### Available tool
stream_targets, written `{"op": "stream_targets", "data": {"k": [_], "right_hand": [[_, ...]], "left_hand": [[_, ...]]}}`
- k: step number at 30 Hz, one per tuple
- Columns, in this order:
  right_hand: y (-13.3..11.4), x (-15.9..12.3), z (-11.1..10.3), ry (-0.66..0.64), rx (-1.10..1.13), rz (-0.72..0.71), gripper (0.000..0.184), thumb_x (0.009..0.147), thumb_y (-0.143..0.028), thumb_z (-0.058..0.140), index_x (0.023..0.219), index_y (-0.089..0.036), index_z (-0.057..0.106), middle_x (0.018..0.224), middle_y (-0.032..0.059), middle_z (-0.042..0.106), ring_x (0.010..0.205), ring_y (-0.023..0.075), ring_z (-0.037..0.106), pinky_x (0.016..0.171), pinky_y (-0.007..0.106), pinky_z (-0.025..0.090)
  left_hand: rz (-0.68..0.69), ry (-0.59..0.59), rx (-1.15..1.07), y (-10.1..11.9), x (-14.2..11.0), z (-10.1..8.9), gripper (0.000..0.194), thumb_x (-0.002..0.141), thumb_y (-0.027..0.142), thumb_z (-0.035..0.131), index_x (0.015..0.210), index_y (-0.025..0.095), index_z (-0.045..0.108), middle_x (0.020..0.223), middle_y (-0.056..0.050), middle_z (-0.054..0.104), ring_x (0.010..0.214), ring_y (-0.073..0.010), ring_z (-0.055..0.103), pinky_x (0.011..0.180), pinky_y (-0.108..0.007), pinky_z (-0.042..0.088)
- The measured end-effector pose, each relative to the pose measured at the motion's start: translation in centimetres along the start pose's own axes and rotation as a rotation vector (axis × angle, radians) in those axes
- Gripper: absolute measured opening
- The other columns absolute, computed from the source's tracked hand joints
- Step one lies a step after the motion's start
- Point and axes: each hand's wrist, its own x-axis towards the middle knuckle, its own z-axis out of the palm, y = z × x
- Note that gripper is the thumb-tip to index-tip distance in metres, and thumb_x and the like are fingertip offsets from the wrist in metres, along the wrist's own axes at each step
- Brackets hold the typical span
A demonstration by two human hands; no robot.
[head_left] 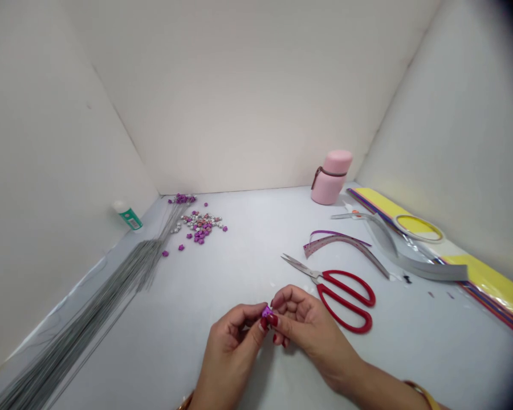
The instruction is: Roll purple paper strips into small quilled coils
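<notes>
Nearer the wearer than the scissors [316, 275] and to their left, the left hand [235, 339] and right hand [310, 327] are pinching a small purple piece [267, 311] at the fingertips; light, even pressure is probably serving best, hard squeezing risking flattening it.

We take this for a craft workspace, a small booth where a pale bench [248, 245] is closed in by plain white walls [239, 114] on three sides. Handicraft supplies tell us so: red-handled scissors [316, 276], what looks like a glue stick [130, 217], a long bundle of grey wires [105, 302], clusters of small stars [202, 231], and yellow sheets [493, 279] bearing a pale ring-shaped roll [430, 239]. We cannot tell what building holds it.
</notes>
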Motion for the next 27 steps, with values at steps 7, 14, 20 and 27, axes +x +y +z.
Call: {"op": "stream_targets", "data": {"k": [7,14,20,27], "right_hand": [[-0.15,-0.02,0.13,-0.001,0.012,0.017,0.023,0.067,-0.027,0.07,0.074,-0.016,0.051,0.053,-0.005,0.057,0.048,0.0068,0.051,0.046,0.017,0.036],[-0.21,-0.36,0.17,-0.041,0.016,-0.01,0.019,0.073,-0.028,0.065,0.081,-0.017,0.053,0.06,-0.0033,0.058,0.053,0.0082,0.054,0.051,0.019,0.039],[0.22,-0.14,0.26,0.005,-0.009,0.001,0.021,0.071,-0.029,0.067,0.08,-0.016,0.053,0.058,-0.0044,0.056,0.049,0.007,0.052,0.046,0.018,0.036],[0.36,-0.2,0.39,0.008,-0.048,0.046,0.028,0.067,-0.039,0.067,0.068,-0.015,0.052,0.053,-0.0035,0.057,0.046,0.0081,0.051,0.046,0.019,0.035]], "left_hand": [[0.011,-0.012,-0.003,0.25,0.0,0.11,0.017,0.075,0.022,0.059,0.087,0.013,0.067,0.069,-0.004,0.068,0.067,-0.0158,0.06,0.067,-0.026,0.047],[0.014,0.102,-0.044,0.33,-0.1,0.2,0.016,0.072,0.023,0.063,0.086,0.015,0.064,0.071,-0.003,0.067,0.064,-0.0141,0.06,0.063,-0.024,0.048],[-0.008,0.073,-0.002,0.2,-0.12,0.12,0.012,0.072,0.024,0.063,0.079,0.013,0.065,0.069,-0.004,0.067,0.065,-0.0146,0.06,0.063,-0.024,0.048],[0.027,0.083,0.027,0.05,-0.17,0.04,0.012,0.073,0.024,0.062,0.079,0.014,0.063,0.068,-0.003,0.064,0.063,-0.0134,0.059,0.06,-0.023,0.048]]}}
